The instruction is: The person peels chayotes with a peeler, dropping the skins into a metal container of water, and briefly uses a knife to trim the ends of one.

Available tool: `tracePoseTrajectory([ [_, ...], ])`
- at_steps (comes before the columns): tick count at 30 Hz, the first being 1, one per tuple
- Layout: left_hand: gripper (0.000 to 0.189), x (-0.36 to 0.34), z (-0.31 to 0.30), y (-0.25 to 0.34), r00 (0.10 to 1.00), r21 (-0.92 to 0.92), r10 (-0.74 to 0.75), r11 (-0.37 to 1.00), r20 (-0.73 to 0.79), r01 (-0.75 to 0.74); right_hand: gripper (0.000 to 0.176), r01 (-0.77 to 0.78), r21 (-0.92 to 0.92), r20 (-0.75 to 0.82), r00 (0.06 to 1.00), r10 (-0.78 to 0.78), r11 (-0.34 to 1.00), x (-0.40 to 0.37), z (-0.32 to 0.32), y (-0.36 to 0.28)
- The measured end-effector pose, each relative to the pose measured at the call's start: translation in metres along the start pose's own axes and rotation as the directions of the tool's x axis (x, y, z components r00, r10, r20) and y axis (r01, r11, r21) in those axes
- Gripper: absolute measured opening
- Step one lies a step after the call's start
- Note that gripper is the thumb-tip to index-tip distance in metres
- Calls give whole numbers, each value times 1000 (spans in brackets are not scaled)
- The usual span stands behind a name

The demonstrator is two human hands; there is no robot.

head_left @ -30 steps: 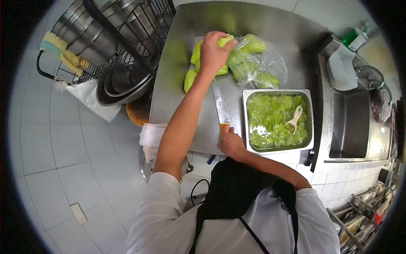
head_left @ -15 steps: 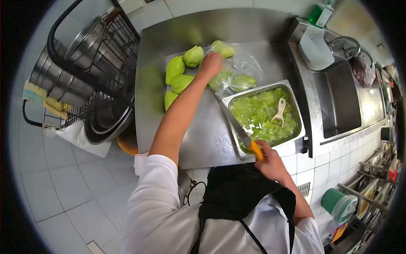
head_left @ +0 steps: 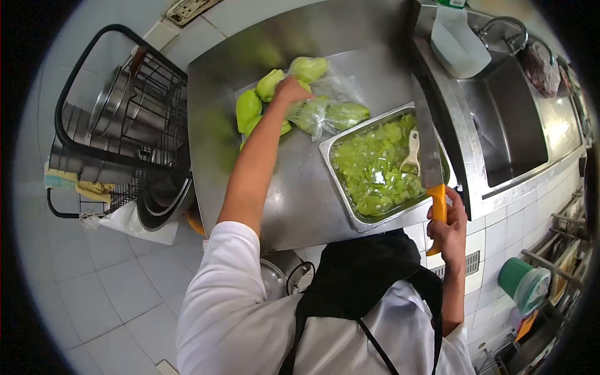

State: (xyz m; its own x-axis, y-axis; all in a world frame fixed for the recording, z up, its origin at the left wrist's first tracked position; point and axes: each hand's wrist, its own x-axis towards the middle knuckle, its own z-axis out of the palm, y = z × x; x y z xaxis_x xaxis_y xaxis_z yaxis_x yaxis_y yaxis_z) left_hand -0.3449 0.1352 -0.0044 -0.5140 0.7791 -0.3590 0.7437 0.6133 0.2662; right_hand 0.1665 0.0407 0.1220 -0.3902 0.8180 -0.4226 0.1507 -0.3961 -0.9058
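Pale green chayotes [head_left: 249,107] lie in a group at the back left of the steel counter, several of them in a clear plastic bag [head_left: 319,117]. My left hand [head_left: 291,92] reaches in among them, its fingers curled over a chayote that they partly hide. A kitchen knife [head_left: 429,153] with a yellow handle is in my right hand [head_left: 451,226], its blade pointing away from me over the right edge of a steel pan [head_left: 342,199]. Cut green pieces [head_left: 375,165] sit in water in this pan. On them rests a cream-coloured peeler [head_left: 411,153].
To the right is a steel sink [head_left: 509,140] with a faucet [head_left: 515,40] and a white plastic container [head_left: 459,47] by it. A black wire rack [head_left: 140,119] with metal pots stands left of the counter [head_left: 294,200]. A green bin [head_left: 515,278] is at lower right.
My right hand has moved right and swung the knife from the pan's left side to its right side. My left hand has shifted slightly among the chayotes. The view has turned a little.
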Motion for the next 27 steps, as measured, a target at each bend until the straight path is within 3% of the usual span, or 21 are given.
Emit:
tracePoseTrajectory([
  [5,98,0,10,-14,999,-186,42,982,0,-42,69,-1,54,-85,996,6,999,6,-12,6],
  [8,95,3,24,-17,993,-192,2,981,-118,-25,70,7,86,-112,994,3,996,12,-14,7],
  [11,93,-2,19,-8,992,-140,-49,990,-116,33,69,40,74,-129,991,-30,996,17,-20,9],
  [14,92,-1,19,-8,994,-242,-90,968,-68,71,69,49,69,-132,991,-40,996,17,-23,3],
  [17,89,-4,8,-1,993,-171,-87,983,-78,73,68,43,55,-118,992,-36,998,18,-29,0],
  [19,85,-21,-11,9,990,-505,-51,863,-132,-23,68,63,50,-148,987,-55,997,13,-36,-1],
  [21,80,-47,-28,10,977,-743,-56,659,-204,-117,68,79,60,-159,985,-69,995,12,-38,1],
  [23,73,-63,-45,16,952,-868,-53,428,-302,-252,68,98,47,-157,984,-89,994,15,-39,2],
  [27,57,-115,-52,39,964,-940,-119,-224,-237,-259,55,193,-1,-220,957,-188,981,11,-37,7],
])
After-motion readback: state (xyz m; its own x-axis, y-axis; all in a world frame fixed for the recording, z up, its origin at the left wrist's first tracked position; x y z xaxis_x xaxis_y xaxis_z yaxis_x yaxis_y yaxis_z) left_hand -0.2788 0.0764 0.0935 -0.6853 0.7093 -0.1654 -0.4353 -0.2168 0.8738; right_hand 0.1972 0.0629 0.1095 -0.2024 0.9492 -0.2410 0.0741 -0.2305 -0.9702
